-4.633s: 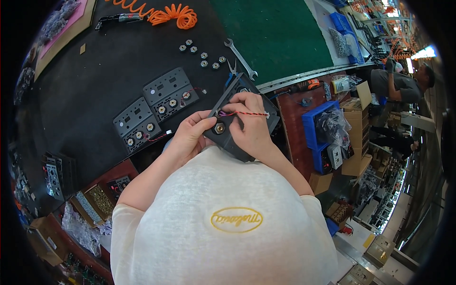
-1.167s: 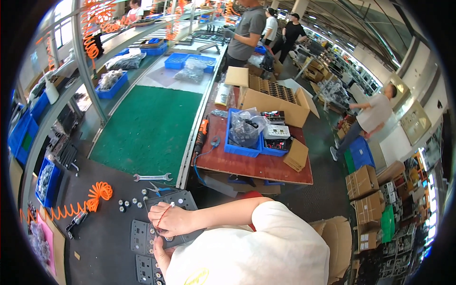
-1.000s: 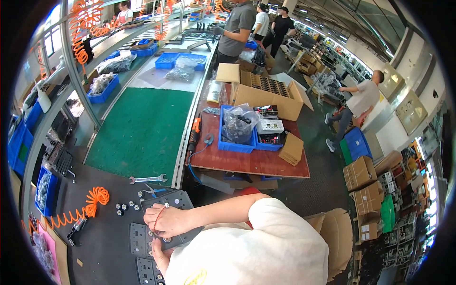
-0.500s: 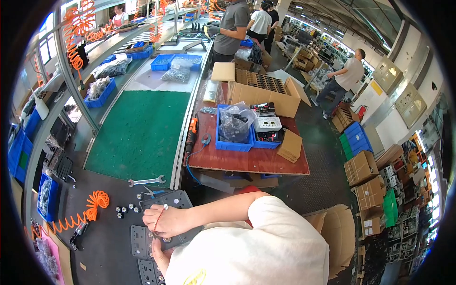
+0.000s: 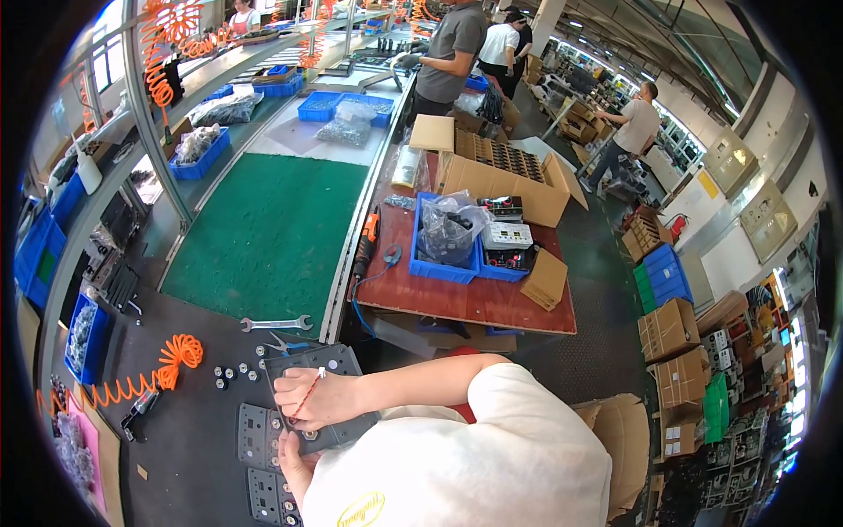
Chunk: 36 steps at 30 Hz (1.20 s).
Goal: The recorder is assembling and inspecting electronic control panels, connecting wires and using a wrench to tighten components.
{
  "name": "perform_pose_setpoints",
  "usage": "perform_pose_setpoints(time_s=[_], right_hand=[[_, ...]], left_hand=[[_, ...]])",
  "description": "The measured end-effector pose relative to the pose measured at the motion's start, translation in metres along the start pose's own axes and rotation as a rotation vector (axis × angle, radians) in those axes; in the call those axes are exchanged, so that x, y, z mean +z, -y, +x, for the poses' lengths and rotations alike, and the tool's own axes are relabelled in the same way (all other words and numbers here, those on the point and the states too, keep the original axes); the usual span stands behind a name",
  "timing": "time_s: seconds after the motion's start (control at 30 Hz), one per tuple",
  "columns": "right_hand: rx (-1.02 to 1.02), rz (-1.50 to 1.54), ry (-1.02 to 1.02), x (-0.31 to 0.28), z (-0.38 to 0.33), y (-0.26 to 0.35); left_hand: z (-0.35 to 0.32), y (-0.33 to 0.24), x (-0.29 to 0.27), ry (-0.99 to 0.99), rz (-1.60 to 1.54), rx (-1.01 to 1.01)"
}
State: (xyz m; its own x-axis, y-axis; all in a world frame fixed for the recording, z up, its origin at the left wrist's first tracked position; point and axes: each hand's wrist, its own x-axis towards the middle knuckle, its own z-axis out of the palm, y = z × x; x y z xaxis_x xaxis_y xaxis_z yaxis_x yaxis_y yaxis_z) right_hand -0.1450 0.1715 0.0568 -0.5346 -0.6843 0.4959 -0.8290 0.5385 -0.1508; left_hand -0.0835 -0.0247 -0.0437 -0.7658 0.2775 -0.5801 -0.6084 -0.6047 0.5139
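Both my hands are together over dark grey plates with holes. My right hand (image 5: 323, 397), with a red cord at the wrist, is bent down over the large dark plate (image 5: 338, 358), its fingers curled; what they grip is hidden. Just below it, my left hand (image 5: 294, 464) has its fingers pressed together at the plates' edge, and I cannot make out what is in them. A round metal fitting (image 5: 310, 435) shows beside the right hand. Smaller dark plates (image 5: 255, 435) lie to the left, another plate (image 5: 263, 494) nearer. Several loose hex fittings (image 5: 230, 373) stand on the bench.
Beyond the plates lie blue-handled pliers (image 5: 288, 344) and a wrench (image 5: 277, 324). An orange coiled hose (image 5: 182, 351) and an air tool (image 5: 139, 413) are at left. A green mat (image 5: 263, 237) runs ahead; a red table (image 5: 457, 307) bears blue bins (image 5: 443, 270) and a carton (image 5: 509, 189).
The view has shifted slightly, so the background sits further right. My right hand has turned a little over the plate; both hands stay close together there.
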Motion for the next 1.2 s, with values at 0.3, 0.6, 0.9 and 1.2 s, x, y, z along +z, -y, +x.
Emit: perform_pose_setpoints(time_s=[0.3,0.6,0.9,1.2], right_hand=[[0.385,-0.010,-0.093,0.008,0.004,0.023],[0.080,-0.036,-0.033,-0.016,0.015,0.006],[0.172,0.039,0.010,-0.008,0.017,0.007],[0.392,0.035,-0.088,0.009,0.012,0.021]], left_hand=[[-0.020,-0.024,0.052,0.099,0.087,0.207],[-0.024,-0.029,0.060,0.112,-0.043,0.226],[-0.021,-0.025,0.054,0.095,-0.002,0.245],[-0.021,-0.031,0.059,0.106,0.061,0.282]])
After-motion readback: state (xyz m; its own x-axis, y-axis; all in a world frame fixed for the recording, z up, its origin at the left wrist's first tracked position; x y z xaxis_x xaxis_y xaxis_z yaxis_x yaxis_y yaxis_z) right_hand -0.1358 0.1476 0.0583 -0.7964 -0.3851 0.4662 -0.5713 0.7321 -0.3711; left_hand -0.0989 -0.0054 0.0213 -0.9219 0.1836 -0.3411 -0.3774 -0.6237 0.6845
